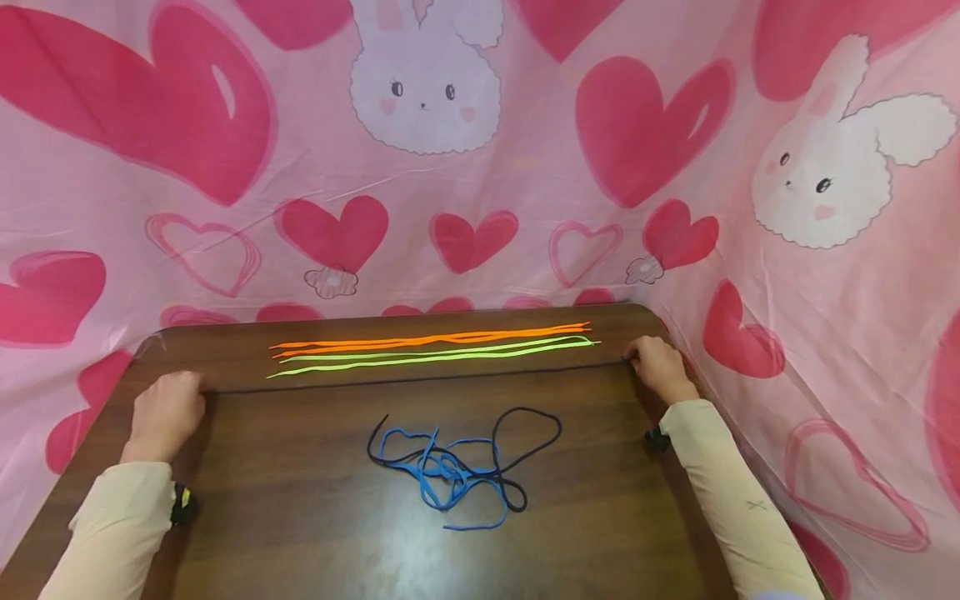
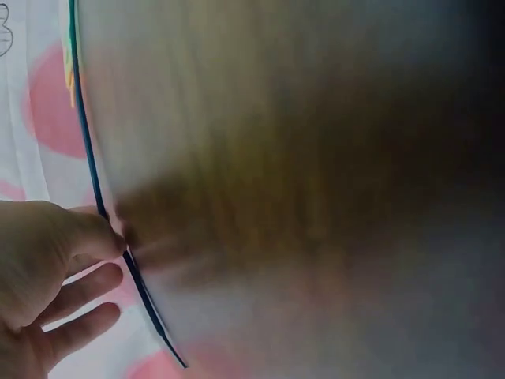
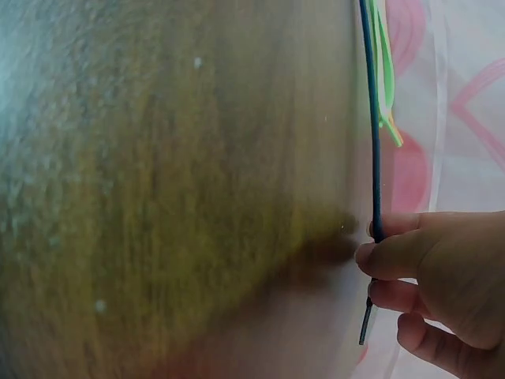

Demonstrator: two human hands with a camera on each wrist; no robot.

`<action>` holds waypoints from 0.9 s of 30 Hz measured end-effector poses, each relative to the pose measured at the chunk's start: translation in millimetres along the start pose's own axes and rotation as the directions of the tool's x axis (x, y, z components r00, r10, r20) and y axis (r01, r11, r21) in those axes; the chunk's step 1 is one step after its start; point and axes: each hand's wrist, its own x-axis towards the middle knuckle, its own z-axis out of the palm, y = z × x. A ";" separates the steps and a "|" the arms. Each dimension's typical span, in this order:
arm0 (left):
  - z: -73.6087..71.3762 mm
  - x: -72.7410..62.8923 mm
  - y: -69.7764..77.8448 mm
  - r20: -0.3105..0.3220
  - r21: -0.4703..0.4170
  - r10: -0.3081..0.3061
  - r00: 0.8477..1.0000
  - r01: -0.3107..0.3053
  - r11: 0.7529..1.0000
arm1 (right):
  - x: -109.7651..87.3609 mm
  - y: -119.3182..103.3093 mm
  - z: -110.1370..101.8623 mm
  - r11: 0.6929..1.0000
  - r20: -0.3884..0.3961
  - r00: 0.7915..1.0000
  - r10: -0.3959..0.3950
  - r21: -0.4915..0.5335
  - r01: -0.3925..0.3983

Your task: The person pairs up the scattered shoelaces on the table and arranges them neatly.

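Observation:
A dark shoelace (image 1: 420,381) runs straight across the table between both hands. My left hand (image 1: 167,410) pinches it near its left end between thumb and finger; in the left wrist view the lace's tail (image 2: 156,316) sticks out past the fingertips. The right hand (image 1: 660,367) pinches the other end, and a short tip (image 3: 364,324) hangs beyond those fingers in the right wrist view. Just behind the dark lace lie yellow-green laces (image 1: 420,360), stretched out lengthwise, with orange laces (image 1: 431,339) alongside them farther back.
A loose tangle of blue lace (image 1: 450,475) and dark navy lace (image 1: 558,425) lies mid-table, nearer the body than the stretched one. The brown wooden table (image 1: 315,533) ends at a pink cloth (image 1: 525,183) printed with hearts and rabbits, behind and to the right.

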 end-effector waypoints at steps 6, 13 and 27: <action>-2.6 2.4 -0.2 0.038 -0.041 -0.010 0.999 0.011 0.999 | 3.1 2.1 4.2 1.000 -0.028 1.000 -0.008 0.004 0.008; -7.4 4.4 -0.7 0.091 -0.067 -0.046 0.995 0.052 0.996 | 4.3 1.1 6.4 1.000 -0.058 0.998 -0.018 0.002 0.018; -7.5 6.9 -1.0 0.087 -0.060 -0.044 0.995 0.049 0.997 | 6.3 6.6 4.2 0.999 -0.035 0.999 0.033 -0.001 -0.033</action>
